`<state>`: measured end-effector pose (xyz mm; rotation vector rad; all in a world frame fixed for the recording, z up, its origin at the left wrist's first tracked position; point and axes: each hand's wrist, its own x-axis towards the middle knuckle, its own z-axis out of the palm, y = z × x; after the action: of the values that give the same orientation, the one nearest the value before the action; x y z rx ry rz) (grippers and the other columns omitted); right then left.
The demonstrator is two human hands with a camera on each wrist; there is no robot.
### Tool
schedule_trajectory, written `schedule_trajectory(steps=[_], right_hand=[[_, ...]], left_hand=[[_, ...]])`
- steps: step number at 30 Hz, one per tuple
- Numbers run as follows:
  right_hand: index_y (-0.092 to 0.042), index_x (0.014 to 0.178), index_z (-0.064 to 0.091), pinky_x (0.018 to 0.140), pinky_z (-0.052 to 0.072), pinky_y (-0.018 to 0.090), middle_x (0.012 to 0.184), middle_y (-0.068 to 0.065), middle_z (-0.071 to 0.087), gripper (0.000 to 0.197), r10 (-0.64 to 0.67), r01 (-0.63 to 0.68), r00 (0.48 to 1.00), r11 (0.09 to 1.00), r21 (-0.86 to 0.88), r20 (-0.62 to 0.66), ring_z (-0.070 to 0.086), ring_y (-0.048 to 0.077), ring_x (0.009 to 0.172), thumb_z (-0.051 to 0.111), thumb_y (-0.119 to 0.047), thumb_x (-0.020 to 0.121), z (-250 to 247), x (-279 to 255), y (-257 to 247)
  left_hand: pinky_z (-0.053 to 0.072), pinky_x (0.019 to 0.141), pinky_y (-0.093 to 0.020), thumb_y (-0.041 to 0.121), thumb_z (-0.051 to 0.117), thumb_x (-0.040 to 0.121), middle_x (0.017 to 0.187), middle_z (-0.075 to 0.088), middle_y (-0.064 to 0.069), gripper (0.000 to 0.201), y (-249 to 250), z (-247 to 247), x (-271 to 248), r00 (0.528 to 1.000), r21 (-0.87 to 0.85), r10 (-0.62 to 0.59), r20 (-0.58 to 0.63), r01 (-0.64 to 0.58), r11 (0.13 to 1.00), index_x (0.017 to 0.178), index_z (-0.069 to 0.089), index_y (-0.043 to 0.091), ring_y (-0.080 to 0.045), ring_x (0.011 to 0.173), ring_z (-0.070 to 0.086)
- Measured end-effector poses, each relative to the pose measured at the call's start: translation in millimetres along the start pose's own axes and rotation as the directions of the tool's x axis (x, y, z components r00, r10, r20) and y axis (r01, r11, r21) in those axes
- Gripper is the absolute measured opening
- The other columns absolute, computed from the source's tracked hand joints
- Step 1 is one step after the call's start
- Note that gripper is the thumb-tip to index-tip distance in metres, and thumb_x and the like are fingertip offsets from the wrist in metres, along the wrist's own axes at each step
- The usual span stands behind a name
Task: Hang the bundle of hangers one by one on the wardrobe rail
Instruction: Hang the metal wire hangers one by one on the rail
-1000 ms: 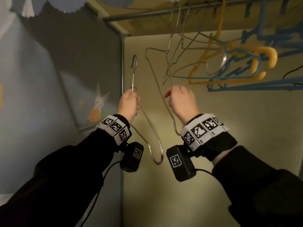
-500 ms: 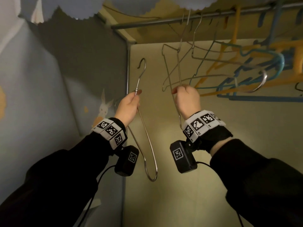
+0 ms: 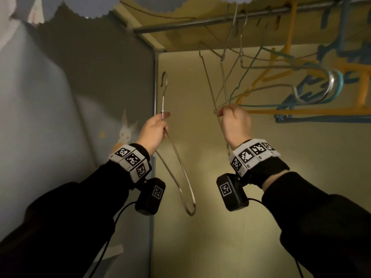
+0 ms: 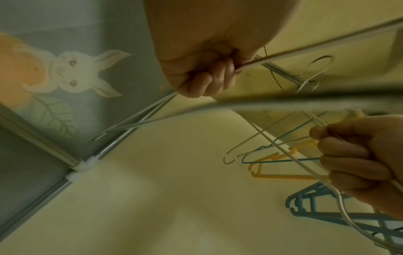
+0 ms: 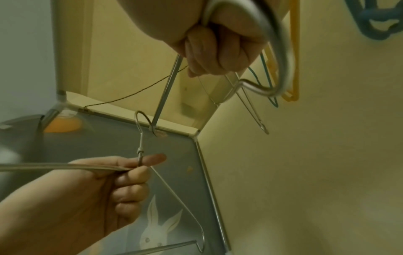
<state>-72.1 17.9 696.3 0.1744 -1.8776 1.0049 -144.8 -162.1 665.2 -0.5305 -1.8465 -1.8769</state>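
Observation:
My left hand (image 3: 162, 121) grips a bare metal hanger (image 3: 163, 101) at its neck. The hook points up, below the wardrobe rail (image 3: 180, 25) and apart from it, and the body hangs beside my wrist. My right hand (image 3: 226, 111) grips a second metal hanger (image 3: 224, 81) by its wire. Its neck runs up to the rail. In the left wrist view a wire hook (image 4: 316, 69) sits over the rail (image 4: 281, 70) beyond my left hand (image 4: 207, 77). My right hand (image 5: 209, 57) holds the wire in a fist.
Several hangers are on the rail to the right: a teal wire one (image 3: 251, 63), a yellow plastic one (image 3: 301, 112) and a blue plastic one (image 3: 321, 119). A grey fabric wall with a rabbit print (image 3: 125, 133) closes the left side, and a beige wall stands behind.
Both hands keep their grips. The hands have drifted a little apart, the right one and its hanger shifting right under the rail. The head view has tilted.

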Motion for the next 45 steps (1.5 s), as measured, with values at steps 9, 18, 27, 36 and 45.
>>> schedule_trajectory(steps=[9,18,27,36,45], right_hand=[[-0.008,0.091,0.069,0.072,0.034,0.027,0.061,-0.012,0.044,0.034,-0.059,0.060,0.998,0.995,0.079,-0.024,0.048,0.020,0.077,0.037,-0.017,0.087,-21.8,6.5,-4.8],[0.006,0.093,0.066,0.057,0.033,0.031,0.060,0.004,0.045,0.040,0.027,-0.025,0.994,0.999,-0.022,0.109,0.042,0.022,0.059,0.037,-0.019,0.082,-20.6,26.3,-15.4],[-0.001,0.081,0.065,0.048,0.022,0.026,0.059,0.002,0.042,0.034,0.086,-0.071,0.963,0.995,-0.066,0.255,0.031,0.013,0.050,0.036,-0.016,0.088,-9.2,21.3,-4.6],[-0.011,0.111,0.063,0.070,0.038,0.027,0.081,-0.005,0.053,0.072,0.201,-0.197,0.946,0.980,-0.041,0.255,0.048,0.015,0.076,0.046,-0.070,0.074,-25.7,-6.3,26.1],[-0.015,0.109,0.058,0.064,0.045,0.025,0.098,0.000,0.064,0.044,0.382,-0.297,0.519,0.919,-0.259,0.765,0.059,0.015,0.079,0.048,-0.051,0.087,-19.3,-70.0,40.5]], left_hand=[[0.028,0.038,-0.013,0.006,0.033,0.094,0.062,0.039,0.000,0.041,-10.6,7.2,8.8,1.000,-0.019,0.005,-0.008,-0.006,1.000,0.131,0.050,0.010,0.000,0.031,0.036],[0.027,0.033,-0.010,0.007,0.033,0.094,0.064,0.040,0.000,0.042,-11.4,16.2,11.5,1.000,-0.030,-0.011,-0.022,0.010,0.999,0.132,0.049,0.014,-0.007,0.043,0.035],[0.028,0.033,-0.008,0.006,0.034,0.095,0.063,0.038,-0.001,0.040,-14.3,13.0,12.6,1.000,-0.039,0.018,-0.019,-0.019,0.999,0.131,0.049,0.013,0.000,0.028,0.035],[0.030,0.046,-0.018,0.012,0.034,0.097,0.066,0.041,0.003,0.039,-26.9,26.8,1.0,0.997,0.049,0.062,0.036,-0.064,0.997,0.134,0.046,0.015,-0.008,0.049,0.036],[0.030,0.044,-0.015,0.009,0.030,0.099,0.062,0.034,0.002,0.040,-23.8,53.5,-14.4,0.996,0.045,0.071,0.049,-0.073,0.996,0.137,0.041,0.013,-0.009,0.053,0.035]])
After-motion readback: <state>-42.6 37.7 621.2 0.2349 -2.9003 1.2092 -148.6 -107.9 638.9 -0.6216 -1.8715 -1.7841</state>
